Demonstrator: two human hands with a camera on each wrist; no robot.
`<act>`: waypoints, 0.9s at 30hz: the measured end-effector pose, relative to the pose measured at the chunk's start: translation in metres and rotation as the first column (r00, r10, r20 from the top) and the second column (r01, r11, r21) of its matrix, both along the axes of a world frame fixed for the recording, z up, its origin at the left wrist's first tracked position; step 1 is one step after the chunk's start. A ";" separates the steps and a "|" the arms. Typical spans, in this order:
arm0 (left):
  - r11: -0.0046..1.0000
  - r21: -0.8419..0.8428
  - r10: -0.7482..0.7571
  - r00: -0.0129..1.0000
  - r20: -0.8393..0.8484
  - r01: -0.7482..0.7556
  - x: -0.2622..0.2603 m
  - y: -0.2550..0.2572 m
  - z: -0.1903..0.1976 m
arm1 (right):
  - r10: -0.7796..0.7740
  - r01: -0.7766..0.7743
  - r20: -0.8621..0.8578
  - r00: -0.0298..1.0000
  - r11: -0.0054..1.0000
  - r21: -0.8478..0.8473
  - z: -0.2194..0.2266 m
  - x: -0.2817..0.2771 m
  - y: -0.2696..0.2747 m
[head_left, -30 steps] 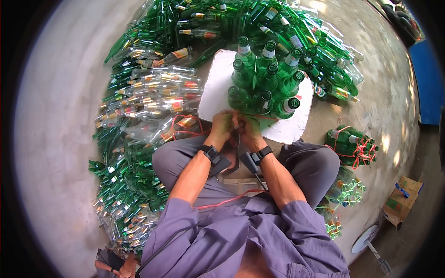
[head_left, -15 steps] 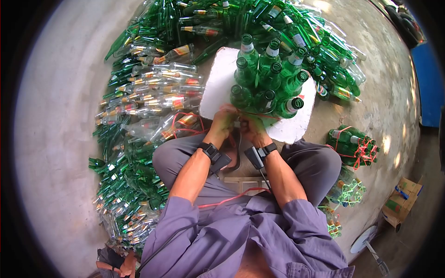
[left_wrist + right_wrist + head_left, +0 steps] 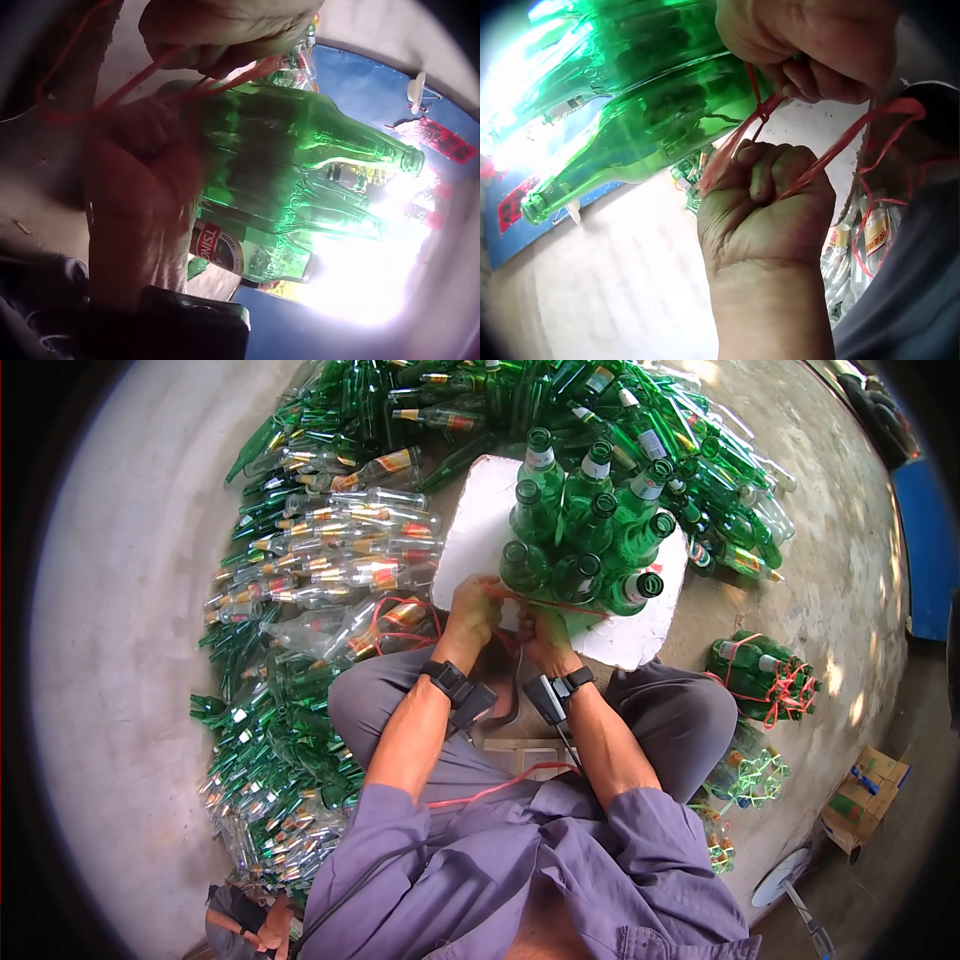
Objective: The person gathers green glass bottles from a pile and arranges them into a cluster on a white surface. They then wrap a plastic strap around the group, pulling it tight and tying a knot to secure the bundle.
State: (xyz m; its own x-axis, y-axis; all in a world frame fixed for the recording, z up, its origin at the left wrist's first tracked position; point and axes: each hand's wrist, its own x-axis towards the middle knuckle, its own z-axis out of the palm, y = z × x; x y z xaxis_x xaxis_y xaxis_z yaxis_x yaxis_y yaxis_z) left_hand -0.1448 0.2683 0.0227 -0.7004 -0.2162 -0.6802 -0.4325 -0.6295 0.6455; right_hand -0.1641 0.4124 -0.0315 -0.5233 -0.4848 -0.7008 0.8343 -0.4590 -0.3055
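Note:
Several upright green glass bottles (image 3: 592, 545) stand in a tight group on a white board (image 3: 470, 530). A strand of red plastic string (image 3: 570, 607) runs along the near side of the group. At its near left corner, my left hand (image 3: 475, 610) grips the string with curled fingers; in the right wrist view both string ends come out of that fist. My right hand (image 3: 545, 640), just beside it, holds the string with bent fingers, its fingertips partly hidden. Between the hands, a small knot (image 3: 762, 115) shows against the bottles.
Clear bottles with labels (image 3: 350, 575) lie stacked at the left, and green bottles (image 3: 720, 510) are heaped behind. On the right floor sits a bundle of green bottles (image 3: 760, 675) bound with red string. Loose red string (image 3: 490, 795) lies across my lap. A cardboard box (image 3: 868, 790) stands farther right.
My hands, earlier close together at the string, have drawn slightly apart, the left one moving up and left. The bottles and board sit slightly higher and farther right in the head view.

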 end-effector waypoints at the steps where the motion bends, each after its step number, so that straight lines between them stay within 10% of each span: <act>1: 0.998 -0.002 0.062 0.998 0.015 -0.062 -0.002 0.002 0.000 | -0.004 0.005 -0.008 1.000 0.998 0.058 -0.003 -0.001 0.000; 9: 0.978 0.129 0.169 0.985 -0.015 -0.166 -0.002 0.000 -0.010 | -0.039 0.032 0.080 0.996 0.995 0.094 0.008 -0.006 0.003; 27: 0.981 -0.143 0.108 0.985 -0.138 -0.128 0.023 0.005 0.078 | 0.043 -0.041 0.077 0.996 0.999 -0.025 -0.033 -0.001 0.012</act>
State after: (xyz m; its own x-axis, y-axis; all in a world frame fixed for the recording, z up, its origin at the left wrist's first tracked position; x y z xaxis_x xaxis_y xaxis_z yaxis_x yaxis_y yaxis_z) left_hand -0.1215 0.2730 0.1009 -0.7432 -0.3961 -0.5392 -0.2680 -0.5622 0.7823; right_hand -0.1652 0.4244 -0.0644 -0.4467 -0.5218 -0.7268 0.8736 -0.4296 -0.2286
